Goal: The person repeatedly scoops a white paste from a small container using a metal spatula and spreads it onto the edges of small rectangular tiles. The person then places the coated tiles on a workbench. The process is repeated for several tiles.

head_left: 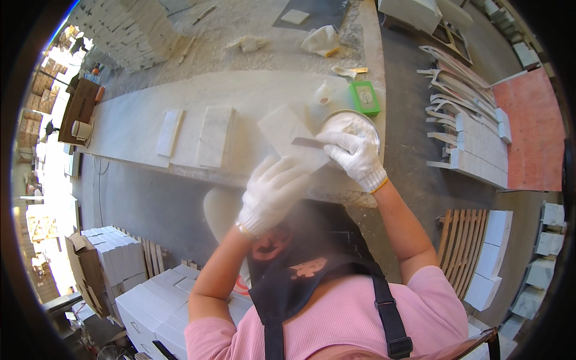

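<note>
A pale, grey-veined stone tile (287, 127) lies at an angle over the workbench near its front edge. My gloved left hand (273, 189) is at the tile's near left edge, fingers laid along it; the thumb is hidden. In my gloved right hand (355, 157) is a scraper (308, 143), pinched between the fingers, its flat grey blade reaching over the tile. Just behind that hand stands a round bowl (377, 129) filled with white paste (351, 123). Two more pale stone tiles, a wider one (215, 137) and a narrower one (170, 132), lie to the left.
Beside the bowl sit a green box (365, 98) and a small white container (324, 93). Crumpled cloth (321, 41) and a brush-like tool (345, 72) lie farther back. Stacked slabs (129, 33) rise at the far left. White blocks (477, 150) and wooden pallets (465, 243) stand right.
</note>
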A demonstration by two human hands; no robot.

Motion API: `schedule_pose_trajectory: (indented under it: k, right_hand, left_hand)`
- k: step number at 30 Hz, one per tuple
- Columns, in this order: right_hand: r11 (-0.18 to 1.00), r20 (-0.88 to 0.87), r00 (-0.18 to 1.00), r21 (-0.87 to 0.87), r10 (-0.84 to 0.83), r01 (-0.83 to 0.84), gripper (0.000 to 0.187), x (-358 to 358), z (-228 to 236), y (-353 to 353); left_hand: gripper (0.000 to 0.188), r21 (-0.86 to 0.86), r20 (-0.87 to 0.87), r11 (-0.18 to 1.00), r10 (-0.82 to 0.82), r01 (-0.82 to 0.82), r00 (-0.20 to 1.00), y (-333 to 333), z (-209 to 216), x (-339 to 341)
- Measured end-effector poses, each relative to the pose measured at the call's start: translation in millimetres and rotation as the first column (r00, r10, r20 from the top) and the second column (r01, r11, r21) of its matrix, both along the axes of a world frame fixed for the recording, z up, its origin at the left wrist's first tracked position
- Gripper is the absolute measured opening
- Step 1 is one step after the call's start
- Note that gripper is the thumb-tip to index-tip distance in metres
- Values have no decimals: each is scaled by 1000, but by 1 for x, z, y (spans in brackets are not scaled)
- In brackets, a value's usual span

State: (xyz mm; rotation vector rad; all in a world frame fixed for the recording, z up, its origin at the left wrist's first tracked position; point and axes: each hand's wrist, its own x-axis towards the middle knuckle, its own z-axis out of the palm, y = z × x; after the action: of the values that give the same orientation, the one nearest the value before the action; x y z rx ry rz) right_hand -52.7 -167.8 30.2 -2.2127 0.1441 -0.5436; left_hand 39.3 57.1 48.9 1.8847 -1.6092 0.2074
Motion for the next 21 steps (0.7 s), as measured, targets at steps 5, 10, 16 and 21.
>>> schedule_pose_trajectory:
  k: [5,10,16,21]
  right_hand:
    - [983,-179,982,179,63,-31,21,-19,12,9]
    - [916,-229,934,358,275,-182,23,-40,21,0]
    - [836,-333,936,542,115,91,25,-75,23,-18]
    - [758,-378,924,584,-63,291,28,-92,26,-42]
  left_hand:
    - [36,-99,-104,990,91,-101,990,7,-7,0]
    - [48,35,-12,982,185,-184,983,-5,-3,2]
    - [49,106,103,993,38,-49,994,-29,0,2]
    - [49,131,129,991,21,-38,991,-17,-4,2]
